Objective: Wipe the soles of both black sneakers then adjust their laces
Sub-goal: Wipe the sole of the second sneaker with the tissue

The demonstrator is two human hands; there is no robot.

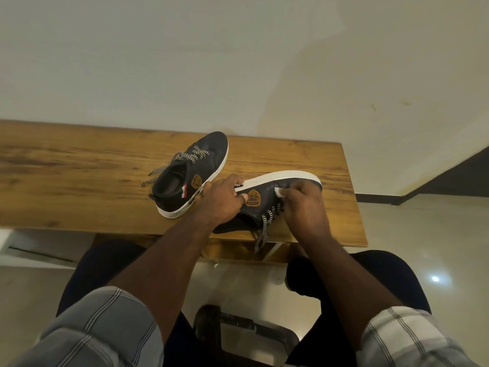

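My right hand [304, 205] fingers pinch a white wipe [278, 192] on the tilted sneaker [267, 197] at the desk [79, 165] front edge, left hand [221, 200] gripping its heel; other sneaker [190, 173] mid-desk, laces [267, 221] probably still pending.

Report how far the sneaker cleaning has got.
Done: nothing can be confirmed; the far sneaker stands upright on the table, its sole hidden and laces loose. In hand: the left hand steadies the near sneaker, tipped on its side, while the right hand rubs a white wipe on it. Left: lace adjustment on both.
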